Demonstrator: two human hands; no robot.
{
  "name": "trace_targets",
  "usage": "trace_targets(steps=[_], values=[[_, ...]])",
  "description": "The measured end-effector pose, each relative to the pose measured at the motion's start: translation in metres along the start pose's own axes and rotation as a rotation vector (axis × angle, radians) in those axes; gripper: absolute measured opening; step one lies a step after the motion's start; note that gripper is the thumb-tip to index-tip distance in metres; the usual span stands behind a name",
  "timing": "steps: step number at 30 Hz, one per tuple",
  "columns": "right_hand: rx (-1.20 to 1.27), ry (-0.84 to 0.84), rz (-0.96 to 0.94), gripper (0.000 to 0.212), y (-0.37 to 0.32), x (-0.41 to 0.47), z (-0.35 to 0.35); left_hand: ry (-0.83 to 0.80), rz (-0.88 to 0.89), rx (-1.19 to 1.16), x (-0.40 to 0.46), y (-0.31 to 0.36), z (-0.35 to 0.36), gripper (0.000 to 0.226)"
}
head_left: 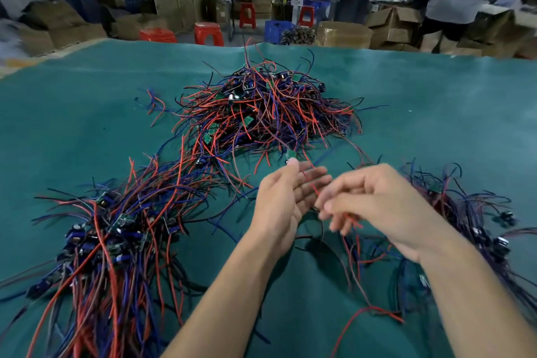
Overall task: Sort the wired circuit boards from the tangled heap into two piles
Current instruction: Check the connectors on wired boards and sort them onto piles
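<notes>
While the left hand (283, 200) lies flat-fingered, the right hand (374, 203) seemingly pinches a thin red wire (315, 190) over green felt (87, 131).

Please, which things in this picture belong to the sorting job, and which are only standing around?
Belong to the job:
- tangled heap
- left pile
- right pile
- red wire between left hand and right hand
- green cloth

Only standing around:
- red stools
- cardboard boxes
- blue crate
</notes>
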State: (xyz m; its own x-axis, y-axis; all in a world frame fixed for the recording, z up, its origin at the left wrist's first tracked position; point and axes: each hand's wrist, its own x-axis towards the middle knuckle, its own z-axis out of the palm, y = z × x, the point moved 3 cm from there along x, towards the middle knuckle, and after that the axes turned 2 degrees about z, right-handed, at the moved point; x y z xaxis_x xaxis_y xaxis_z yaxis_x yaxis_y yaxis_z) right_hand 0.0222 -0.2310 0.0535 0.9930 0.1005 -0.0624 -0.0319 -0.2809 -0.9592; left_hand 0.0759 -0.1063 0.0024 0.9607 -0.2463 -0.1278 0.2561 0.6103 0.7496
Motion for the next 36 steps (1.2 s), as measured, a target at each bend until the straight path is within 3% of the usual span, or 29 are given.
trace_targets(steps=[4, 6, 9, 12, 17, 19, 24, 29, 36], values=[[-0.054, -0.246, 0.092, 0.016, 0.013, -0.008, 0.015, -0.071, -0.008, 0.126, -0.001, -0.007, -0.002, 0.031], [-0.054, -0.261, 0.105, 0.014, 0.018, -0.007, 0.016, -0.084, 0.049, 0.247, -0.003, -0.008, -0.002, 0.027], [-0.108, 0.142, 0.044, 0.022, 0.026, 0.003, -0.005, -0.103, 0.168, 0.486, -0.005, -0.007, -0.001, 0.025], [0.079, 0.489, 0.006, 0.024, 0.033, 0.007, -0.022, -0.160, 0.267, 0.736, -0.008, -0.008, 0.003, 0.025], [0.217, 0.483, 0.011, 0.014, 0.039, 0.011, -0.017, -0.291, 0.381, 1.007, -0.014, -0.014, 0.006, 0.021], [0.303, 0.459, 0.010, 0.013, 0.038, 0.012, -0.017, -0.290, 0.340, 0.943, -0.015, -0.013, 0.006, 0.021], [0.327, 0.469, -0.045, 0.011, 0.038, 0.010, -0.020, -0.284, 0.064, 0.513, -0.014, -0.010, 0.009, 0.028], [0.283, 0.444, -0.083, 0.011, 0.039, 0.010, -0.017, -0.347, 0.115, 0.601, -0.015, -0.010, 0.006, 0.015], [0.172, 0.314, -0.076, 0.016, 0.034, 0.006, -0.023, -0.310, 0.122, 0.639, -0.013, -0.011, 0.005, 0.020]])
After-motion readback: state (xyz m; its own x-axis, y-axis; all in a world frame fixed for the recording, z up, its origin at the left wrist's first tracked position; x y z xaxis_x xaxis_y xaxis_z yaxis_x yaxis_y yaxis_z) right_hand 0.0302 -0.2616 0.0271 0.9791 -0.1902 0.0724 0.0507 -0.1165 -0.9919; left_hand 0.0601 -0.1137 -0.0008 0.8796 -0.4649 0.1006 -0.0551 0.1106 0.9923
